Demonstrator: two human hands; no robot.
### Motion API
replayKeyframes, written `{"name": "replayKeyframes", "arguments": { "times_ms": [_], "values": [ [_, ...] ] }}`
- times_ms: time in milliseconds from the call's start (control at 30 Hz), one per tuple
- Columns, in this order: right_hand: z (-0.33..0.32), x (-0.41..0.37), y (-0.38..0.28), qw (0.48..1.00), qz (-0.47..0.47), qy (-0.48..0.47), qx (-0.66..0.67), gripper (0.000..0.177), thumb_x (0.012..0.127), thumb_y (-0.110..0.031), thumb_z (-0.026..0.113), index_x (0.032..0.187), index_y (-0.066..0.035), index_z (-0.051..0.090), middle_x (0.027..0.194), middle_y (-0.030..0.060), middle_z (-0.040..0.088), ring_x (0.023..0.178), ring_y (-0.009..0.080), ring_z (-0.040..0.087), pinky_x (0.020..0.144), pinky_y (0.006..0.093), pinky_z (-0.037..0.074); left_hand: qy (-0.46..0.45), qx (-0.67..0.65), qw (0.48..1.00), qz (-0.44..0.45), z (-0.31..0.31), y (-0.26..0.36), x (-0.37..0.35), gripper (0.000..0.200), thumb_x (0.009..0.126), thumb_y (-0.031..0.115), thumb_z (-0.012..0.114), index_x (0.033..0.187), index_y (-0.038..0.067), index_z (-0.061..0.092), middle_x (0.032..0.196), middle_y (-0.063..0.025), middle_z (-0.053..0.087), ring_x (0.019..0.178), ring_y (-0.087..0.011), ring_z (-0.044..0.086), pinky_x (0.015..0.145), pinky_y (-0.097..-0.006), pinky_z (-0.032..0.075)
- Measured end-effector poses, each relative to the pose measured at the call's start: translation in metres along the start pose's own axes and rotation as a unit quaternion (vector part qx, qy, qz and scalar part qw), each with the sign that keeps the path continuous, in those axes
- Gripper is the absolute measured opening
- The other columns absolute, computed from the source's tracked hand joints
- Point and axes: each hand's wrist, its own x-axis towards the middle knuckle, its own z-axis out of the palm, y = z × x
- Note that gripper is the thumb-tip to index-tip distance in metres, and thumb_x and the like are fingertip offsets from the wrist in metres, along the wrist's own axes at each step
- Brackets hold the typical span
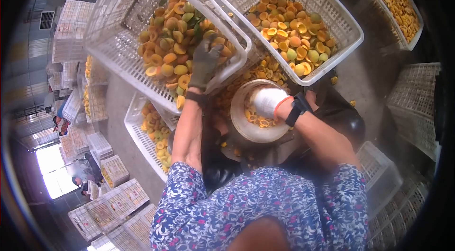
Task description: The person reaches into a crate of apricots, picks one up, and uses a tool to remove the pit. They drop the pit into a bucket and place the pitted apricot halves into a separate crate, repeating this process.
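My left hand (206,61), in a dark glove, reaches into the tilted white plastic crate (118,68). Its fingers look curled among orange-yellow stone fruit (166,57) that resemble apricots or peaches, many of them halved. What those fingers hold is hidden. Some green leaves (195,27) lie on the fruit just beyond. My right hand (269,102), wearing a white glove, is inside the round pale bucket (256,132); blur and the bucket hide its fingers. Orange-yellow pieces (256,119) lie in the bucket below it.
Another white crate (350,38) at the front right holds halved fruit. A lower crate (142,142) with fruit stands at left, and one of orange pieces (397,7) at far right. Loose fruit surrounds the bucket. Stacked crates (76,28) and people (80,182) are at left.
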Motion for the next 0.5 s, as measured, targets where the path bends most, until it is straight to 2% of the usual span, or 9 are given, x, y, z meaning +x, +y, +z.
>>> {"name": "replayKeyframes", "arguments": {
  "times_ms": [33,67,133,200,267,300,333,467,500],
  "values": [
    [-0.020,0.003,-0.004,0.996,0.011,0.031,0.088,0.023,0.082,-0.019,0.054,0.095,-0.005,0.066,0.087,0.0212,0.066,0.083,0.0368,0.064,0.072,0.0438,0.052,-0.022,-0.305,0.946,-0.108,-0.012,0.012,-0.008,0.042,0.088,0.026,0.061,0.124,0.006,0.051,0.110,-0.0129,0.061,0.100,-0.0279,0.061,0.087,-0.0387,0.049],
    [-0.048,0.009,-0.015,0.996,0.028,0.029,0.085,0.022,0.082,-0.020,0.054,0.094,-0.003,0.062,0.085,0.0225,0.065,0.084,0.0337,0.065,0.069,0.0433,0.052,-0.037,-0.576,0.791,-0.205,-0.024,0.022,-0.017,0.040,0.091,0.027,0.060,0.123,0.004,0.051,0.110,-0.0112,0.060,0.100,-0.0238,0.061,0.085,-0.0361,0.051],
    [-0.038,0.025,-0.015,0.941,-0.050,0.263,0.206,0.018,0.081,-0.016,0.057,0.091,-0.002,0.060,0.082,0.0223,0.062,0.080,0.0342,0.063,0.064,0.0435,0.052,-0.037,-0.565,0.806,-0.170,-0.039,0.038,-0.035,0.040,0.093,0.027,0.058,0.123,0.002,0.049,0.110,-0.0099,0.059,0.100,-0.0204,0.060,0.084,-0.0333,0.052],
    [-0.050,0.021,-0.024,0.945,-0.063,0.259,0.191,0.022,0.084,-0.019,0.057,0.096,-0.001,0.057,0.088,0.0246,0.061,0.082,0.0380,0.061,0.067,0.0445,0.050,-0.041,-0.558,0.818,-0.134,-0.045,0.053,-0.047,0.040,0.094,0.027,0.056,0.123,0.001,0.048,0.110,-0.0086,0.057,0.100,-0.0170,0.059,0.083,-0.0305,0.052],
    [-0.049,0.020,-0.026,0.949,-0.073,0.255,0.171,0.027,0.087,-0.023,0.057,0.101,0.000,0.055,0.094,0.0270,0.059,0.085,0.0417,0.059,0.070,0.0455,0.049,-0.010,-0.680,0.709,-0.188,-0.045,0.064,-0.056,0.043,0.093,0.029,0.058,0.124,0.001,0.046,0.115,-0.0099,0.056,0.101,-0.0186,0.059,0.086,-0.0312,0.052],
    [-0.040,0.024,-0.024,0.939,-0.121,0.311,0.077,0.019,0.082,-0.015,0.058,0.096,-0.001,0.057,0.088,0.0227,0.058,0.078,0.0385,0.060,0.064,0.0434,0.050,-0.007,-0.696,0.694,-0.184,-0.043,0.064,-0.060,0.048,0.091,0.029,0.061,0.127,0.000,0.044,0.117,-0.0098,0.055,0.105,-0.0193,0.057,0.091,-0.0309,0.050],
    [-0.037,0.026,-0.024,0.916,-0.167,0.364,-0.018,0.013,0.078,-0.007,0.059,0.090,-0.001,0.059,0.081,0.0185,0.056,0.072,0.0352,0.060,0.058,0.0413,0.051,-0.006,-0.697,0.693,-0.184,-0.042,0.066,-0.064,0.048,0.091,0.029,0.061,0.127,0.000,0.044,0.117,-0.0098,0.055,0.105,-0.0193,0.057,0.091,-0.0309,0.050],
    [-0.029,0.026,-0.025,0.915,-0.143,0.376,0.015,0.013,0.078,-0.008,0.059,0.090,-0.001,0.059,0.080,0.0186,0.057,0.072,0.0339,0.061,0.058,0.0405,0.051,0.008,-0.697,0.695,-0.175,-0.035,0.068,-0.070,0.057,0.087,0.026,0.066,0.131,0.000,0.041,0.123,-0.0104,0.053,0.111,-0.0193,0.054,0.096,-0.0310,0.047],
    [-0.028,0.027,-0.024,0.914,-0.154,0.373,-0.036,0.012,0.078,-0.007,0.059,0.089,-0.001,0.059,0.080,0.0182,0.057,0.072,0.0338,0.061,0.058,0.0405,0.051,0.010,-0.698,0.695,-0.173,-0.032,0.067,-0.071,0.060,0.086,0.025,0.068,0.133,0.000,0.040,0.124,-0.0104,0.052,0.113,-0.0191,0.053,0.096,-0.0309,0.046]
  ]
}}
